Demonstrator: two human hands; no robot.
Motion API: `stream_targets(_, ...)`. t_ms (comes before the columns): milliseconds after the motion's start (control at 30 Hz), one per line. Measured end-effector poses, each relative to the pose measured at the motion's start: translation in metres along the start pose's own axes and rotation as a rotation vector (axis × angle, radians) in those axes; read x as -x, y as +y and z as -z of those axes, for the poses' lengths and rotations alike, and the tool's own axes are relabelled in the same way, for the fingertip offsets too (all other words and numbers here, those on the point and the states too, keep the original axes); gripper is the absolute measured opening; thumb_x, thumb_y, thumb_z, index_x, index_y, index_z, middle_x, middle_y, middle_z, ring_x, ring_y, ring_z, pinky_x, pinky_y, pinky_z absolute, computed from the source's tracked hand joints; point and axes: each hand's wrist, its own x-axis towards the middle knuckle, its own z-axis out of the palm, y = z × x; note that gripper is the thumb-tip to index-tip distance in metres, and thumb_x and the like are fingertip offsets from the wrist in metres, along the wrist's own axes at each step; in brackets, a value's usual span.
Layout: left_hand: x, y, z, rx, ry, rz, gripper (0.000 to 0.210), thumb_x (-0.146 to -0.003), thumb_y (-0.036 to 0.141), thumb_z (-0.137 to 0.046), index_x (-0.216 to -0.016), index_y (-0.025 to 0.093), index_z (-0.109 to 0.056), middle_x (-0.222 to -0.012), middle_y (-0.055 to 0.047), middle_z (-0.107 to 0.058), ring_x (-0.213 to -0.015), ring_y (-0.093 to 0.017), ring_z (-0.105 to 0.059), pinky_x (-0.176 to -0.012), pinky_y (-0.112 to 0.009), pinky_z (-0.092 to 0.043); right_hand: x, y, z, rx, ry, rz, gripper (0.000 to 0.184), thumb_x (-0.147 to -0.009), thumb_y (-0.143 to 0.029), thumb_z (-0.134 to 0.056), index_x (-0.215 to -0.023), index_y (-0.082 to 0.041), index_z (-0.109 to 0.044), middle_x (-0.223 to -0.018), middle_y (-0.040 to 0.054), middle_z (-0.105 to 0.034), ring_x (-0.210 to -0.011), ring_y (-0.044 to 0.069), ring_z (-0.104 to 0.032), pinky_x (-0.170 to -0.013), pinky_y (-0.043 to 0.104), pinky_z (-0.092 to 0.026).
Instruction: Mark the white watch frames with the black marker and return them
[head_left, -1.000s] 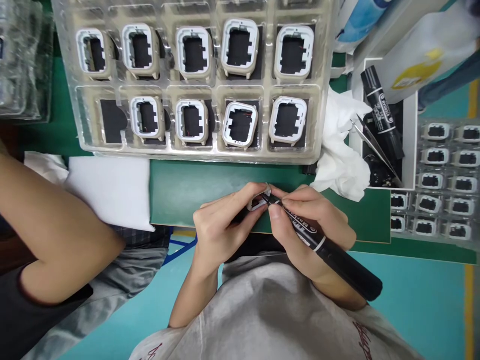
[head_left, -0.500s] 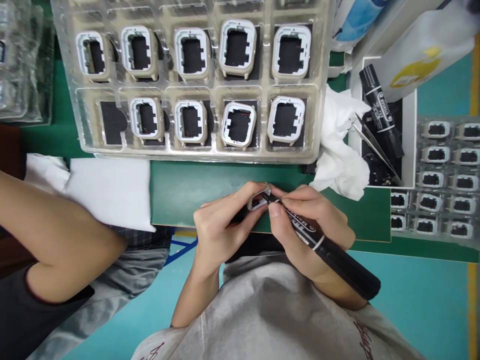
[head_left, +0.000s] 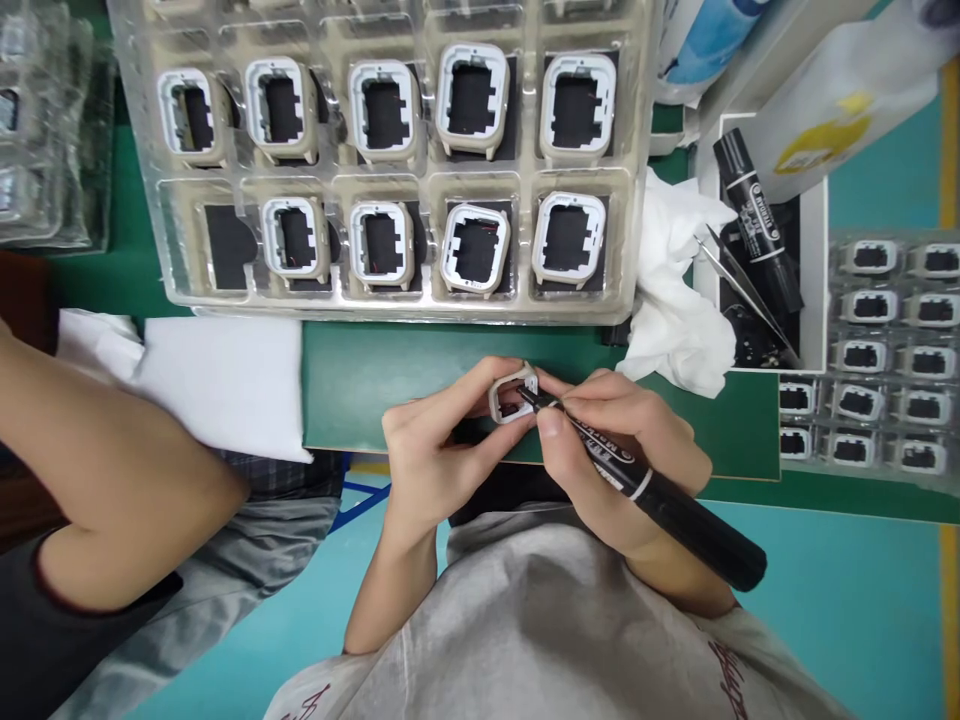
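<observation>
Left hand [head_left: 431, 440]: fingers gripping pale frame [head_left: 495, 402], over green bench [head_left: 375, 375] near its near edge. Right hand [head_left: 637, 430]: fingers closed round black marker [head_left: 664, 508], tip at frame's right side, contact unclear. White cloth [head_left: 225, 385] left, crumpled tissue [head_left: 679, 335] right. Far: clear tray [head_left: 337, 307], similar frames [head_left: 381, 245] in pockets.

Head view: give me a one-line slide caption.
Left hand grips a pale frame; right hand holds a black marker to it, near a plastic tray of similar frames.
</observation>
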Motion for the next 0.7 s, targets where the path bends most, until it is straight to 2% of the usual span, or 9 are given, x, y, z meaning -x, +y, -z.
stream_targets(100, -0.002, -0.001, 0.000, 0.084, -0.007, 0.040, 0.046, -0.106, 0.046, -0.113, -0.146, 0.030, -0.097, -0.113, -0.003, -0.102, -0.088, -0.027, -0.100, -0.087, -0.034, -0.088, 0.001, -0.001, 0.002, -0.072, 0.008, -0.030, 0.019, -0.110, -0.017, -0.091, -0.113, -0.032, -0.080, -0.092, -0.0021, -0.088, -0.079, 0.023, -0.091, -0.085, 0.041, -0.089)
stream_targets(200, -0.004, 0.000, 0.001, 0.164, 0.002, 0.040, 0.052, -0.102, 0.046, -0.117, -0.148, 0.029, -0.099, -0.113, -0.005, -0.102, -0.089, -0.028, -0.101, -0.088, -0.034, -0.089, 0.005, -0.002, 0.002, -0.125, 0.009, -0.046, 0.016, -0.110, -0.017, -0.092, -0.114, -0.029, -0.082, -0.087, -0.0020, -0.085, -0.074, 0.022, -0.088, -0.093, 0.045, -0.090)
stream_targets(267, -0.005, 0.000, 0.002, 0.178, 0.005, 0.044, 0.053, -0.101, 0.044, -0.117, -0.149, 0.029, -0.099, -0.113, -0.005, -0.102, -0.090, -0.028, -0.102, -0.088, -0.034, -0.089, 0.010, -0.003, 0.001, -0.126, 0.037, -0.089, 0.012, -0.113, -0.025, -0.094, -0.116, -0.029, -0.083, -0.082, -0.0022, -0.083, -0.073, 0.024, -0.089, -0.092, 0.045, -0.090)
stream_targets(367, -0.005, -0.003, 0.005, 0.154, -0.003, 0.045, 0.057, -0.101, 0.044, -0.117, -0.152, 0.027, -0.099, -0.115, -0.007, -0.102, -0.091, -0.029, -0.102, -0.090, -0.034, -0.089, 0.015, -0.004, 0.002, -0.102, 0.092, -0.155, 0.016, -0.116, -0.039, -0.095, -0.123, -0.030, -0.084, -0.086, -0.0017, -0.085, -0.069, 0.023, -0.087, -0.087, 0.044, -0.090)
stream_targets(433, -0.005, -0.004, 0.006, 0.148, -0.011, 0.025, 0.061, -0.101, 0.044, -0.116, -0.157, 0.027, -0.097, -0.117, -0.008, -0.103, -0.092, -0.028, -0.102, -0.091, -0.034, -0.089, 0.015, -0.003, 0.005, -0.111, 0.039, -0.167, 0.016, -0.117, -0.033, -0.093, -0.130, -0.030, -0.084, -0.092, -0.0009, -0.086, -0.074, 0.024, -0.088, -0.096, 0.048, -0.092)
stream_targets(533, -0.006, -0.004, 0.005, 0.150, -0.028, 0.001, 0.065, -0.104, 0.043, -0.115, -0.164, 0.033, -0.094, -0.121, -0.006, -0.103, -0.094, -0.027, -0.102, -0.091, -0.033, -0.088, 0.011, -0.002, 0.009, -0.153, -0.061, -0.108, 0.028, -0.111, -0.016, -0.090, -0.134, -0.030, -0.083, -0.090, -0.0019, -0.084, -0.079, 0.025, -0.089, -0.109, 0.053, -0.091)
stream_targets(700, -0.003, -0.002, 0.004, 0.056, -0.040, -0.035, 0.063, -0.111, 0.042, -0.108, -0.172, 0.039, -0.089, -0.130, -0.003, -0.103, -0.095, -0.026, -0.102, -0.091, -0.034, -0.089, 0.004, 0.000, 0.007, -0.110, -0.075, -0.042, 0.035, -0.101, -0.002, -0.093, -0.123, -0.029, -0.085, -0.095, -0.0021, -0.089, -0.074, 0.024, -0.089, -0.103, 0.054, -0.092)
